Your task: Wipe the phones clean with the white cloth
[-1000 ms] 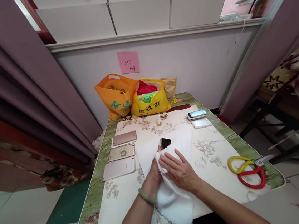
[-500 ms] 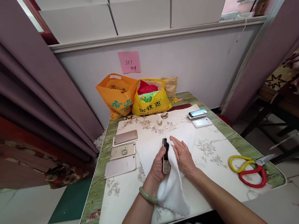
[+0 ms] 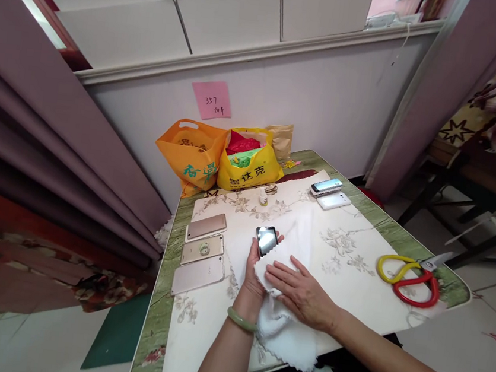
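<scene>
My left hand (image 3: 254,273) is wrapped round a keypad mobile phone (image 3: 267,240), tilted so that its shiny screen faces up. A white cloth (image 3: 291,238) covers the phone's lower half, hiding the keys. Over that part lies my right hand (image 3: 301,290), its fingers holding the cloth against the phone. Folds of the cloth hang below both hands towards the table's front edge, and more white cloth lies flat on the table beyond them.
Left of the hands lie a rose-gold phone (image 3: 206,227), a gold phone with a ring (image 3: 202,249) and a pale pink phone (image 3: 199,276). Two more phones (image 3: 327,186) lie at back right. Scissors (image 3: 414,279) rest at right. An orange bag (image 3: 197,159) and yellow bag (image 3: 250,168) stand behind.
The phone has turned from upright on its edge to screen up. My right hand has moved from beside it to over its lower half, bringing the cloth across the keys.
</scene>
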Action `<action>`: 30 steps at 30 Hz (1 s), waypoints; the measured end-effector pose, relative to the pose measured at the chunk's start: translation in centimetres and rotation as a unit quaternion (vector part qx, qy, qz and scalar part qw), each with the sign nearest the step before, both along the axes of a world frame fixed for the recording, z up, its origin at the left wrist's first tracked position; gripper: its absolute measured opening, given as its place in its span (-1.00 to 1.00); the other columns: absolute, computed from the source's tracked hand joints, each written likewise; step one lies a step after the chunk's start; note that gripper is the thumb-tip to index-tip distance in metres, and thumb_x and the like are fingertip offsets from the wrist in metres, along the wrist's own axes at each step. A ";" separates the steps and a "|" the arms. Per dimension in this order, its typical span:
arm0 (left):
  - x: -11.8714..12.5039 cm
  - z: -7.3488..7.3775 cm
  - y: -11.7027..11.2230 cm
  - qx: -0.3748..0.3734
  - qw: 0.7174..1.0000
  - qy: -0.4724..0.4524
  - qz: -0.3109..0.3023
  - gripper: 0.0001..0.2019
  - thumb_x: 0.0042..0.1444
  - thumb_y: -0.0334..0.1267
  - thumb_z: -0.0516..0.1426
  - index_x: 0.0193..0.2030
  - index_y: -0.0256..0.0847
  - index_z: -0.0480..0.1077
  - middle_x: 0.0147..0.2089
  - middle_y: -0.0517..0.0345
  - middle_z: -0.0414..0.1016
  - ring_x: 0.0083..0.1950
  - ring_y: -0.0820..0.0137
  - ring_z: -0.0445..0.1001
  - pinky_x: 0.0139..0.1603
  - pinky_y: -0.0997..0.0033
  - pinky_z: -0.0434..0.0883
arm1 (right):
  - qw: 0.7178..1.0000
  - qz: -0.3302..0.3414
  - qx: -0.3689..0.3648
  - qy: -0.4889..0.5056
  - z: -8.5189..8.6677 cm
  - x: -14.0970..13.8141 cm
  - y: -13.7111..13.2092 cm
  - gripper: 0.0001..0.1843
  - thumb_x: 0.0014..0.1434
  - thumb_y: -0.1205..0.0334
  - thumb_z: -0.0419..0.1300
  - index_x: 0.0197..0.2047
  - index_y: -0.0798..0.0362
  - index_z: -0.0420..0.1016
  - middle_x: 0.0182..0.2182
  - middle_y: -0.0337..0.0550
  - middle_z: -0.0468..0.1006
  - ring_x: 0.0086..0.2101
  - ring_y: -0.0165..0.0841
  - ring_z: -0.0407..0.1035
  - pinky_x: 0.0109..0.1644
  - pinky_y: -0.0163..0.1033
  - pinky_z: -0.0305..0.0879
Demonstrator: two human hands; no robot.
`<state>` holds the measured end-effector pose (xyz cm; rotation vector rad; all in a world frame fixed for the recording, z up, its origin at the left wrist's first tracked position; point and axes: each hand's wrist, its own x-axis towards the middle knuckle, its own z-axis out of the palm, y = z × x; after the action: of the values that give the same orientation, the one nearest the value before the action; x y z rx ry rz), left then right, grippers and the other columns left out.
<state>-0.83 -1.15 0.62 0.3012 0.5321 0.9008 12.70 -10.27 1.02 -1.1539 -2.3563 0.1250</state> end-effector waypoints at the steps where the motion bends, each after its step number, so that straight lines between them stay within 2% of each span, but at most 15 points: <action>1: 0.1 -0.1 0.0 -0.001 1.000 0.004 0.002 -0.45 0.14 0.11 0.11 0.05 -0.33 0.47 -0.04 -0.05 0.59 0.00 0.19 0.54 0.11 0.27 0.38 | 1.000 -0.007 -0.005 -0.001 0.1 0.1 0.9 -0.40 0.37 0.15 -0.02 0.42 -0.10 -0.07 0.31 -0.18 0.20 0.30 -0.27 0.04 0.41 0.13 -0.21; 4: 0.5 -0.3 0.1 -0.017 1.000 0.015 0.000 -0.50 0.17 0.09 0.09 0.03 -0.28 0.47 -0.06 -0.05 0.59 0.02 0.21 0.54 0.12 0.25 0.39 | 0.996 -0.088 -0.025 -0.003 0.2 0.2 3.8 -0.40 0.38 0.06 -0.04 0.42 -0.08 -0.08 0.33 -0.14 0.15 0.31 -0.24 0.03 0.39 0.17 -0.20; 7: 0.7 -0.2 -0.1 -0.027 1.000 0.015 0.003 -0.57 0.20 0.02 0.07 0.03 -0.26 0.46 -0.06 -0.02 0.59 0.03 0.25 0.53 0.15 0.27 0.38 | 0.985 -0.168 -0.039 -0.006 0.2 0.1 4.6 -0.39 0.39 0.04 -0.07 0.43 0.00 -0.07 0.35 -0.07 0.09 0.33 -0.17 -0.03 0.38 0.22 -0.23; 9: 0.5 0.0 -0.3 -0.025 1.000 0.008 0.003 -0.57 0.19 0.00 0.09 0.04 -0.26 0.46 -0.03 -0.02 0.58 0.05 0.24 0.53 0.16 0.26 0.38 | 0.990 -0.137 -0.031 -0.014 0.1 0.0 3.5 -0.38 0.39 0.04 -0.08 0.43 0.00 -0.09 0.35 -0.08 0.08 0.34 -0.18 -0.07 0.39 0.20 -0.27; 13: 0.2 0.3 -0.4 0.002 1.000 -0.008 -0.019 -0.54 0.19 0.01 0.08 0.08 -0.29 0.44 0.02 -0.03 0.56 0.05 0.22 0.53 0.16 0.26 0.38 | 1.000 -0.003 0.004 -0.023 -0.2 0.6 0.1 -0.35 0.37 0.04 -0.05 0.44 -0.02 -0.13 0.33 -0.10 0.14 0.33 -0.23 -0.04 0.41 0.15 -0.33; 15: 0.2 0.3 -0.4 0.001 1.000 -0.007 -0.031 -0.53 0.19 0.01 0.08 0.08 -0.29 0.44 0.00 -0.03 0.57 0.02 0.21 0.54 0.13 0.26 0.41 | 0.999 0.018 0.018 -0.020 -0.2 1.0 -0.3 -0.35 0.36 0.03 -0.02 0.43 -0.05 -0.10 0.31 -0.12 0.20 0.32 -0.23 0.01 0.41 0.15 -0.34; 18: 0.4 0.4 -0.2 -0.023 0.999 -0.001 -0.047 -0.56 0.20 -0.01 0.07 0.05 -0.32 0.45 -0.05 -0.06 0.59 0.00 0.20 0.55 0.08 0.23 0.44 | 0.999 -0.025 0.021 -0.020 -0.1 1.3 1.5 -0.37 0.37 0.03 -0.02 0.42 -0.09 -0.09 0.31 -0.15 0.20 0.31 -0.23 0.02 0.40 0.17 -0.30; 22: 0.7 0.8 -0.4 -0.039 0.997 0.007 -0.066 -0.56 0.22 -0.04 0.05 0.11 -0.27 0.41 -0.04 -0.04 0.59 -0.02 0.21 0.56 0.02 0.22 0.48 | 0.984 -0.176 -0.004 -0.011 0.2 1.2 5.2 -0.38 0.38 0.07 -0.05 0.43 -0.05 -0.11 0.34 -0.11 0.11 0.32 -0.20 0.00 0.37 0.20 -0.22; 24: 0.7 0.9 -0.5 -0.041 0.996 0.005 -0.083 -0.54 0.22 -0.03 0.06 0.16 -0.24 0.38 -0.03 -0.05 0.58 -0.03 0.20 0.56 0.01 0.20 0.49 | 0.977 -0.215 -0.006 -0.004 0.1 1.0 5.6 -0.39 0.37 0.10 -0.05 0.43 -0.03 -0.07 0.34 -0.10 0.12 0.32 -0.16 0.00 0.37 0.22 -0.22; 26: 0.6 0.8 -0.5 -0.040 0.996 0.002 -0.082 -0.54 0.22 -0.03 0.06 0.15 -0.25 0.39 -0.02 -0.07 0.58 -0.02 0.19 0.56 0.02 0.18 0.48 | 0.980 -0.199 0.005 -0.001 0.0 0.9 4.5 -0.41 0.37 0.16 -0.04 0.42 -0.02 -0.03 0.33 -0.10 0.14 0.33 -0.15 -0.03 0.37 0.23 -0.24; 30: 0.5 0.2 -0.2 -0.023 0.998 -0.011 -0.063 -0.49 0.22 0.04 0.04 0.12 -0.34 0.40 -0.01 -0.12 0.57 0.03 0.16 0.54 0.08 0.15 0.45 | 0.995 -0.092 0.024 -0.009 -0.4 0.9 0.1 -0.41 0.35 0.20 -0.01 0.41 -0.02 -0.01 0.31 -0.10 0.20 0.32 -0.19 -0.01 0.38 0.20 -0.22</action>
<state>-0.35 -1.38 0.81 0.2793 0.5069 0.7670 13.64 -10.19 0.62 -1.3464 -2.2418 -0.0068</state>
